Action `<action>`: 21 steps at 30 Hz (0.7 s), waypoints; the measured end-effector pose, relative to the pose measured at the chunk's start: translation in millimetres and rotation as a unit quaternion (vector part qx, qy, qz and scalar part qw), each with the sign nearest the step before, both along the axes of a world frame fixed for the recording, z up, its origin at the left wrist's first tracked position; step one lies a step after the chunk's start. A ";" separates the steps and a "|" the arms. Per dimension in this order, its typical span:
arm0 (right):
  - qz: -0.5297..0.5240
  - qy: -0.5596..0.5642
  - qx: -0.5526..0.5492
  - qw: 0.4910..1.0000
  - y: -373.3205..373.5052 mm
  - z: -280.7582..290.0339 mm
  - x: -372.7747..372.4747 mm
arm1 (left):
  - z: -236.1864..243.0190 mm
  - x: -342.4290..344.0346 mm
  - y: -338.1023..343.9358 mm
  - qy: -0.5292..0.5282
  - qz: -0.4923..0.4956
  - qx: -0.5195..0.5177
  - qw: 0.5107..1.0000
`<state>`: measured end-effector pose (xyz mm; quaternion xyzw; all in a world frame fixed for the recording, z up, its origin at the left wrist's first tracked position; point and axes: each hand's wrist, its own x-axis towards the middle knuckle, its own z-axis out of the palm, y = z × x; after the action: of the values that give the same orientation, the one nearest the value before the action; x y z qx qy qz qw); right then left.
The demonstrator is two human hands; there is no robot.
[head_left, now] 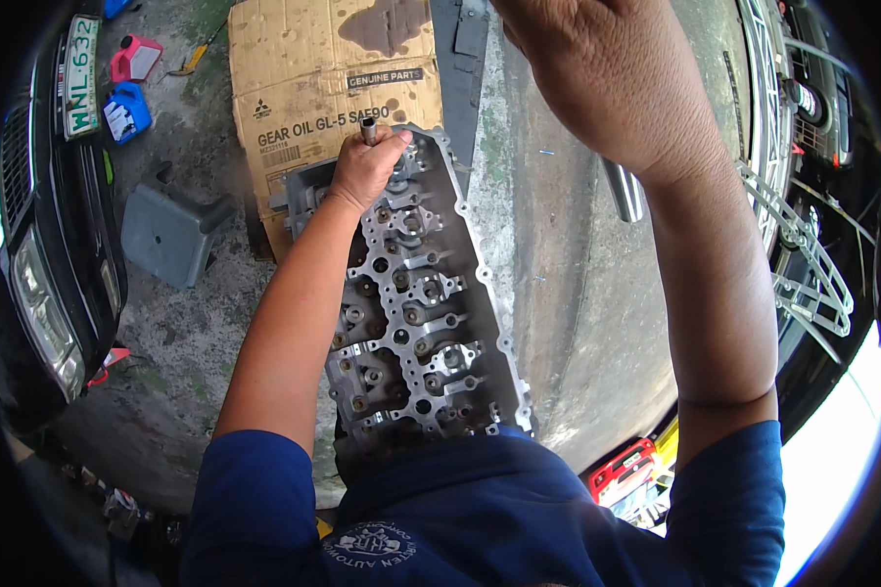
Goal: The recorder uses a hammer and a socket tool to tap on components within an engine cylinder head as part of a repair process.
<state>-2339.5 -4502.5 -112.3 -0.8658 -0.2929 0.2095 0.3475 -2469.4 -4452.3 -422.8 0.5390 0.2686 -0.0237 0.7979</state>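
An engine cylinder head lies in front of me, its open valve side facing up with rows of bores and cam seats. My left hand is closed around an upright hollow metal rod at the far end of the head. The rod's top sticks out above the fist; its lower end is hidden. My right hand is raised close to the camera, cut off by the top edge, its fingers out of sight. A shiny metal bar shows below that wrist, seemingly held in the hand.
A flattened, oil-stained cardboard box lies under the far end of the head. A grey plastic stool, blue jug and pink jug stand left, near a black vehicle. A red case is at lower right.
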 end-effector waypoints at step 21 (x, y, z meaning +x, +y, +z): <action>-0.099 0.187 -0.277 0.937 -216.4 17.6 -113.6 | 125.0 -194.3 64.8 0.072 -0.032 0.114 0.990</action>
<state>-2453.1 -4718.9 -94.7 -0.8973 -0.0660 0.4055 0.1616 -2663.7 -4387.6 -297.8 0.6314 0.3088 -0.0576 0.7089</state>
